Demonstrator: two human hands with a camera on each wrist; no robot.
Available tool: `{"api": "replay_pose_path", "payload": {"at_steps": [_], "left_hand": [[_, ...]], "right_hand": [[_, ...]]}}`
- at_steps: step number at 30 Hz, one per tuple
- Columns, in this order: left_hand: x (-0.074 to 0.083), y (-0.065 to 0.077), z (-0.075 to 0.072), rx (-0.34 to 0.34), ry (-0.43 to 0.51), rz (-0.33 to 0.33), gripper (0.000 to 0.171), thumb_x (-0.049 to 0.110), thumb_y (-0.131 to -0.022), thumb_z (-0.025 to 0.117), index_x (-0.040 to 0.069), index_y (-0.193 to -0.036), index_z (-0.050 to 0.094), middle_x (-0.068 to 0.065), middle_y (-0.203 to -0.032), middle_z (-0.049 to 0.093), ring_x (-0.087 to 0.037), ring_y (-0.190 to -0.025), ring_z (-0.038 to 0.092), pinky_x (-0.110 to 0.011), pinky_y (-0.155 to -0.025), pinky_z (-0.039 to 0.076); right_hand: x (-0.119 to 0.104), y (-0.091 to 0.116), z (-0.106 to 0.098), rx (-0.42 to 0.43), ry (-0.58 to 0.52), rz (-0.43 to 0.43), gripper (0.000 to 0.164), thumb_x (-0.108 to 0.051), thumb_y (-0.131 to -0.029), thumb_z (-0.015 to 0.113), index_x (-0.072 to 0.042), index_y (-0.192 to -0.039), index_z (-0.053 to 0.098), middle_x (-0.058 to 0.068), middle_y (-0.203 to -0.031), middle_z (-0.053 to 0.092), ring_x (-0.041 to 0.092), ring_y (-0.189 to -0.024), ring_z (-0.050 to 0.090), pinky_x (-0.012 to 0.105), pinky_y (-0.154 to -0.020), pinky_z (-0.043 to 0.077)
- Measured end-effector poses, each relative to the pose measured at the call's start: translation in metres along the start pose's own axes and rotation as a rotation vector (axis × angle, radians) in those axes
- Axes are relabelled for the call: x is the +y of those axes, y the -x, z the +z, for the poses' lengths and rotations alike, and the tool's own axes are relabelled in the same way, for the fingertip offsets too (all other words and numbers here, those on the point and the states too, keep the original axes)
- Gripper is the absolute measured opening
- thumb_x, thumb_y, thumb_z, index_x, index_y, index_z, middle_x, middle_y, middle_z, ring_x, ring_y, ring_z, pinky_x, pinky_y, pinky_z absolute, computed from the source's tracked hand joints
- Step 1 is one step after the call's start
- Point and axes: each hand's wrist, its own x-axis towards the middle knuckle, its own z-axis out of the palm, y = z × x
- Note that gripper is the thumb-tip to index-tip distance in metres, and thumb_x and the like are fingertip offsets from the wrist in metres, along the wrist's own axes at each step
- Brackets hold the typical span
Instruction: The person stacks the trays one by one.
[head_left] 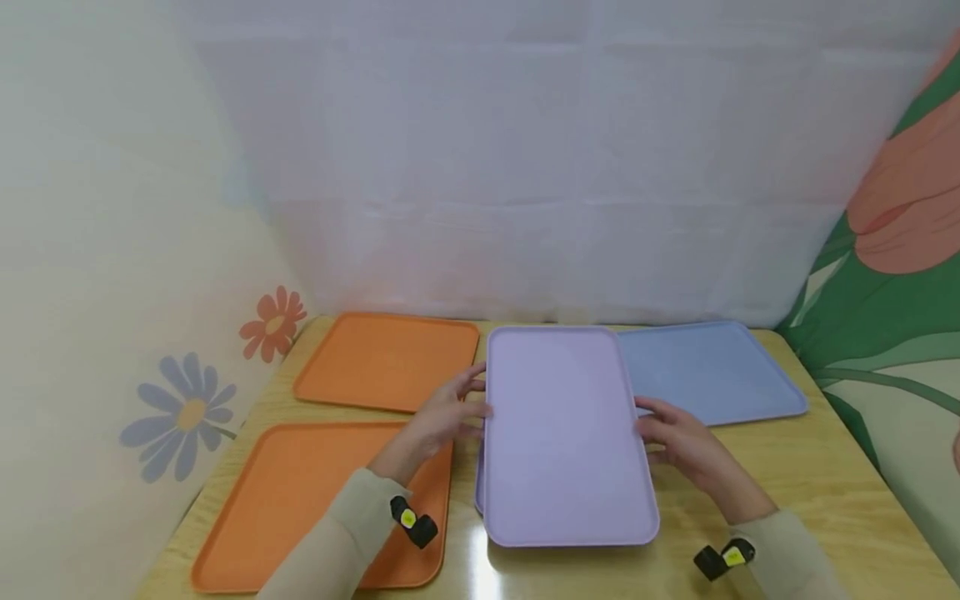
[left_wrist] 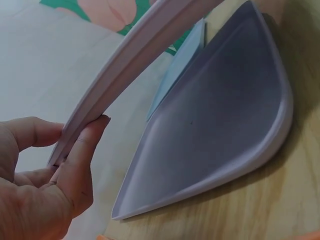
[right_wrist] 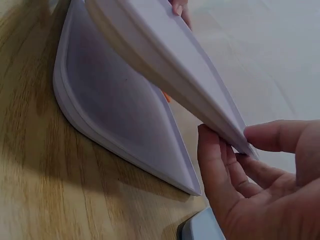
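A light purple tray (head_left: 566,433) is held up level by both hands, one at each long side. My left hand (head_left: 442,412) grips its left edge, thumb on the rim and fingers beneath, as the left wrist view shows. On the opposite edge my right hand (head_left: 686,442) pinches the rim the same way, thumb above and fingertips (right_wrist: 210,145) under it. Below, a second purple tray (left_wrist: 215,115) lies on the table, with a gap between the two in both wrist views. From the head view the lower one is mostly hidden, only a strip of its left side showing.
Two orange trays (head_left: 393,358) lie at the left, one behind the other; the left forearm passes over the front one (head_left: 315,492). A blue tray (head_left: 705,375) lies at the back right, partly covered by the raised tray. Behind the wooden table (head_left: 795,467) hangs a white cloth (head_left: 525,167).
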Motion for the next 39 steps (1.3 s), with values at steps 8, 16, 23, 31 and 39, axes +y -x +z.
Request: {"api": "replay_pose_path", "payload": {"at_steps": [8,16,23,31,39], "left_hand": [[0.001,-0.006,-0.001,0.008,-0.018,-0.049,0.081,-0.007,-0.091,0.063,0.014,-0.161,0.027,-0.022,-0.146,0.040,-0.024,-0.096,0.062,-0.035,-0.070,0.061],[-0.003,-0.021,-0.006,0.024,-0.063,-0.070,0.076,-0.007,-0.091,0.064,0.010,-0.158,0.031,-0.022,-0.141,0.045,-0.026,-0.099,0.062,-0.037,-0.073,0.061],[-0.005,-0.031,-0.009,0.041,-0.141,-0.071,0.075,-0.007,-0.090,0.065,0.009,-0.157,0.034,-0.021,-0.133,0.048,-0.026,-0.097,0.062,-0.038,-0.075,0.062],[-0.005,-0.040,-0.011,0.060,-0.213,-0.096,0.078,-0.007,-0.090,0.064,0.009,-0.158,0.031,-0.021,-0.136,0.048,-0.026,-0.097,0.062,-0.037,-0.072,0.061],[-0.008,-0.047,-0.012,0.075,-0.323,-0.113,0.078,-0.010,-0.087,0.061,0.002,-0.157,0.029,-0.023,-0.132,0.048,-0.025,-0.088,0.061,-0.038,-0.065,0.061]], "right_hand": [[-0.002,-0.004,0.001,0.029,0.062,0.068,0.069,-0.017,-0.099,0.061,0.002,-0.156,0.029,0.010,-0.112,0.067,0.021,-0.098,0.068,0.040,-0.081,0.060],[0.000,-0.011,0.005,0.063,0.086,0.069,0.067,-0.013,-0.097,0.062,0.005,-0.155,0.031,0.011,-0.110,0.068,0.019,-0.094,0.068,0.036,-0.077,0.061],[0.002,-0.018,0.009,0.080,0.097,0.050,0.068,-0.008,-0.096,0.061,0.010,-0.154,0.028,0.013,-0.109,0.067,0.018,-0.091,0.067,0.035,-0.074,0.061],[0.003,-0.030,0.014,0.119,0.142,0.062,0.064,-0.004,-0.094,0.060,0.010,-0.151,0.035,0.020,-0.112,0.064,0.019,-0.090,0.066,0.036,-0.073,0.061],[0.007,-0.041,0.021,0.134,0.192,0.041,0.061,0.001,-0.093,0.061,0.012,-0.148,0.038,0.022,-0.108,0.065,0.018,-0.083,0.066,0.034,-0.068,0.061]]}}
